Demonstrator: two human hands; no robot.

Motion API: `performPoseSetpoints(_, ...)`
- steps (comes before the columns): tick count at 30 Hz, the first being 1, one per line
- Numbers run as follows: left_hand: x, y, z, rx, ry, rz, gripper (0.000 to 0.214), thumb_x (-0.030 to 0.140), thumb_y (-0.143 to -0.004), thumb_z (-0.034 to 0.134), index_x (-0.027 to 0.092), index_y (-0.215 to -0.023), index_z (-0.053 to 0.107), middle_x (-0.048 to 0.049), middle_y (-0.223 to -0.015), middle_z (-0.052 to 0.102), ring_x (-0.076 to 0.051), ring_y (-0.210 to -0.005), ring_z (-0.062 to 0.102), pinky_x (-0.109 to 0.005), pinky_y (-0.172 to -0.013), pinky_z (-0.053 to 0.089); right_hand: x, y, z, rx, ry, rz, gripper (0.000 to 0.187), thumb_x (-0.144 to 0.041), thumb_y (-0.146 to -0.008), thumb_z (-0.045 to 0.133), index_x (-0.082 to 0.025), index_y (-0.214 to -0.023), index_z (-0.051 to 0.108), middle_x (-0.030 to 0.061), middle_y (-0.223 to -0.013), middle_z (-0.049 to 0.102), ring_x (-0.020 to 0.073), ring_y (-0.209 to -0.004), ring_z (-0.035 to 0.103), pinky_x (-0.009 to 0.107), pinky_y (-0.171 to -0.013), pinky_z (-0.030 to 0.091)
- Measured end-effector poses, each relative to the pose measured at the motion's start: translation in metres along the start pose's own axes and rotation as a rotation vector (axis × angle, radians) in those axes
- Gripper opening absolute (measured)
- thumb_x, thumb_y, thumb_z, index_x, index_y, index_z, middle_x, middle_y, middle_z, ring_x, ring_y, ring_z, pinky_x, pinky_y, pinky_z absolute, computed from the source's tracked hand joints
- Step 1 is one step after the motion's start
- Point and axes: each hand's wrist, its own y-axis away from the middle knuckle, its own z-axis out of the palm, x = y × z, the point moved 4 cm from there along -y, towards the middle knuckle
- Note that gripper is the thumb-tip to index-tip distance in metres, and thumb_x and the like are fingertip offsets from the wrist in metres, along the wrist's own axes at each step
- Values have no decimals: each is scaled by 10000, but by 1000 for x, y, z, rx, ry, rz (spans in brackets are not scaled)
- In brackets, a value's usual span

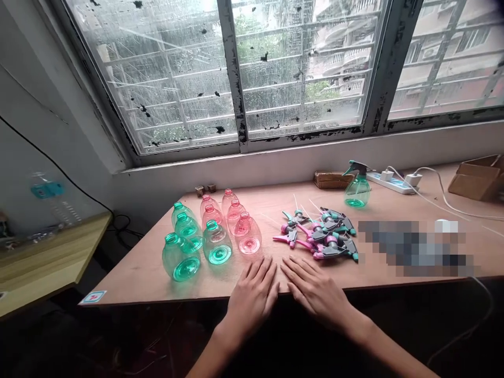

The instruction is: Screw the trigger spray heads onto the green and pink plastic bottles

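Observation:
My left hand [255,287] lies flat on the front edge of the wooden table [137,281], fingers stretched out, holding nothing. Beside it, my right hand [311,283] rests flat in the same way, also empty. Left of centre stand several open-necked bottles: clear green ones, such as the front green bottle [181,260], and clear pink ones, such as the nearest pink bottle [248,235]. Just beyond my right hand is a pile of trigger spray heads [328,239] in grey, pink and green, some with thin tubes. A green spray bottle [357,191] with its head on stands upright farther back.
At the back right lie a power strip [394,181] with white plugs and cables, and a cardboard box [476,178]. A brown block [333,180] sits near the wall. A blurred patch covers something at right. Another wooden surface [59,252] stands at left.

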Motion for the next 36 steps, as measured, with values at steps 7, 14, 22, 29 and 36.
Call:
performPoseSetpoints(7, 3, 2, -1, 8, 76, -18, 434, 312, -998, 476, 213, -1421, 485, -110, -1498, 521, -287, -1344, 518, -489, -1128, 401, -1, 1, 0, 20, 5, 9, 488, -233, -992, 490, -160, -1474, 477, 135, -1489, 525, 306, -1373, 491, 502, -1108, 447)
performPoseSetpoints(14, -50, 0, -66, 702, 23, -273, 458, 294, -925, 629, 210, -1353, 487, -164, -1492, 438, -344, -1434, 348, -546, -1157, 332, 0, 0, -2, 48, -9, 28, 512, -275, -994, 516, -194, -1496, 450, 115, -1498, 518, 310, -1362, 504, 504, -1121, 429)
performPoseSetpoints(22, -102, 5, -59, 580, -43, -544, 738, 547, -937, 544, 115, -1492, 322, -247, -1403, 530, -434, -1308, 495, -631, -1073, 388, -1, -1, -2, 22, 18, 34, 474, -290, -1008, 491, -137, -1457, 497, 144, -1483, 533, 310, -1362, 502, 501, -1118, 433)
performPoseSetpoints(29, -58, 18, -41, 494, 213, -351, 676, 455, -960, 553, 175, -1508, 275, -204, -1445, 490, -367, -1378, 450, -558, -1105, 414, -1, 2, -21, 131, -83, 6, 440, -198, -996, 483, -166, -1435, 497, 118, -1430, 593, 273, -1340, 522, 465, -1093, 456)
performPoseSetpoints(36, -39, 11, -14, 301, 477, -282, 1041, 446, -818, 756, 229, -1552, 50, -231, -1521, 386, -380, -1390, 454, -576, -1113, 421, 43, 33, -47, 444, 63, 346, 457, -231, -964, 520, -216, -1419, 474, 149, -1444, 550, 354, -1350, 476, 616, -1094, 358)
